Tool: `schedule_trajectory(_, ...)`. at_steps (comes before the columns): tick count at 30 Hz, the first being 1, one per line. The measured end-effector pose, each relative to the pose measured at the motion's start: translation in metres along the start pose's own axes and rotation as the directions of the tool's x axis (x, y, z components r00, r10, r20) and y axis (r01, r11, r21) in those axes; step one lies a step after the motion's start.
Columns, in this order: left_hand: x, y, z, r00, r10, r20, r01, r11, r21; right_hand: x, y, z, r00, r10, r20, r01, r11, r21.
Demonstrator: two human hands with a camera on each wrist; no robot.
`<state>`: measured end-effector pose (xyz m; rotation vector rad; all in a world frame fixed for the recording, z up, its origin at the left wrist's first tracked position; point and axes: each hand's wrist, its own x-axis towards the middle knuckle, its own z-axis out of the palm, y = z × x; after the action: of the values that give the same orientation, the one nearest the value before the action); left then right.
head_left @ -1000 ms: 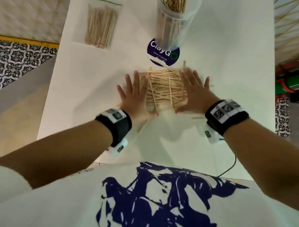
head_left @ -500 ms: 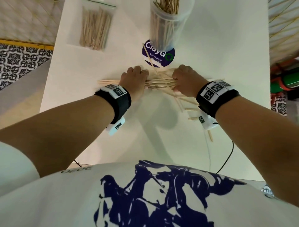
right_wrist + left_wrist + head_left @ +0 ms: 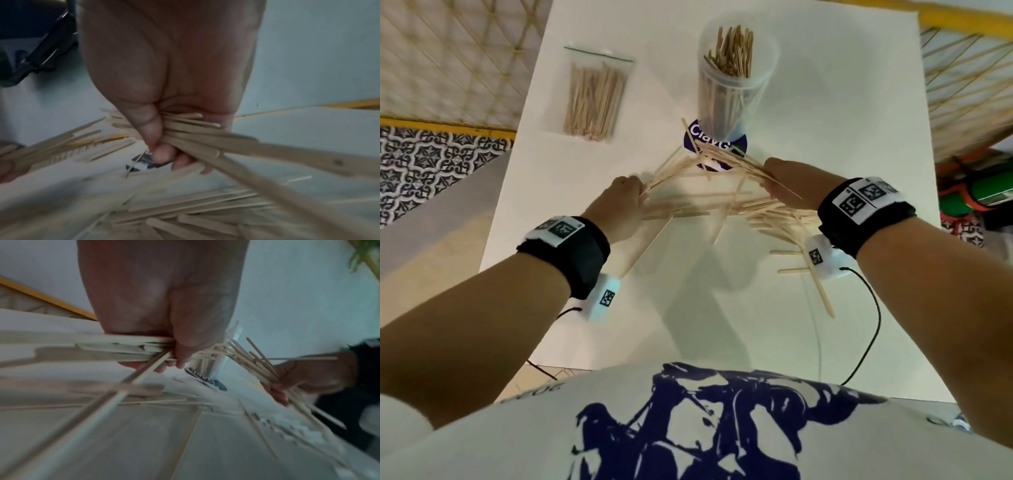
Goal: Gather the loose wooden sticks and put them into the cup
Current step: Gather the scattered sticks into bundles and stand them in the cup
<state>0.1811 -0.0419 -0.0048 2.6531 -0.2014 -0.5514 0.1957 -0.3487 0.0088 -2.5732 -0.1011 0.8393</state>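
Head view: both hands' fingers [image 3: 642,192] grip sticks [image 3: 688,168] before the cup [image 3: 732,89]; bag [image 3: 595,96] left.

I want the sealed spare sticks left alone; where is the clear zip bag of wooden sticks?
In the head view, the clear zip bag of wooden sticks lies far-left on the white table, left of the clear plastic cup.

desk [image 3: 825,113]: white, in front of me
bag [image 3: 595,96]: clear zip bag of sticks, far left
sticker [image 3: 697,135]: round, dark, reads ClayGo
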Motion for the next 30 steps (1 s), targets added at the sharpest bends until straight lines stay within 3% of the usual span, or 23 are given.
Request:
schedule_trajectory(2, 0.0, 0.002, -0.002, 0.991, -0.13, 0.015, 0.131, 0.987, -0.093, -0.005, -0.011, 0.001, 0.993, 0.051, 0.105, -0.091, 0.905, 0.416)
schedule_trajectory(3, 0.002, 0.003, -0.002, 0.983, -0.181, 0.022, 0.183, 0.969, -0.164, -0.005, -0.015, 0.003, 0.993, 0.071, 0.099, -0.113, 0.846, 0.521)
schedule_trajectory(6, 0.009, 0.013, 0.008, 0.958, -0.282, 0.046, 0.269, 0.832, -0.485, -0.006, -0.034, 0.016, 0.995, 0.104, 0.01, -0.092, 0.828, 0.553)
schedule_trajectory(8, 0.012, 0.03, 0.016, 0.947, -0.314, 0.064, 0.292, 0.765, -0.574, -0.004, -0.047, 0.029, 0.996, 0.086, -0.038, -0.038, 0.738, 0.674)
schedule_trajectory(11, 0.016, 0.059, 0.032, 0.952, -0.287, 0.103, 0.289, 0.74, -0.608, 0.003, -0.067, 0.048, 0.993, 0.088, -0.08, 0.013, 0.59, 0.807)
schedule_trajectory(14, 0.014, 0.08, 0.039, 0.985, -0.136, 0.109, 0.173, 0.823, -0.541, 0.014, -0.089, 0.061, 0.978, 0.194, -0.077, -0.025, 0.473, 0.881)
schedule_trajectory(16, 0.01, 0.087, 0.037, 0.995, -0.037, 0.094, 0.083, 0.835, -0.543, 0.021, -0.099, 0.065, 0.959, 0.266, -0.097, -0.044, 0.48, 0.876)
schedule_trajectory(20, 0.01, 0.085, 0.031, 0.991, 0.054, 0.119, 0.0, 0.909, -0.416, 0.032, -0.1, 0.064, 0.916, 0.347, -0.204, -0.067, 0.632, 0.772)
schedule_trajectory(23, 0.009, 0.076, 0.017, 0.987, 0.025, 0.16, 0.046, 0.904, -0.424, 0.026, -0.097, 0.06, 0.905, 0.325, -0.275, -0.064, 0.743, 0.666)
schedule_trajectory(24, 0.01, 0.073, 0.013, 0.991, -0.012, 0.136, 0.073, 0.888, -0.455, 0.024, -0.096, 0.059, 0.913, 0.299, -0.278, -0.038, 0.74, 0.672)
schedule_trajectory(27, 0.017, 0.066, 0.004, 0.986, -0.149, 0.074, 0.162, 0.772, -0.614, 0.013, -0.101, 0.059, 0.961, 0.186, -0.203, 0.046, 0.619, 0.784)
schedule_trajectory(30, 0.023, 0.067, -0.002, 0.975, -0.163, 0.15, 0.214, 0.521, -0.826, 0.013, -0.105, 0.059, 0.974, 0.061, -0.216, 0.114, 0.697, 0.708)
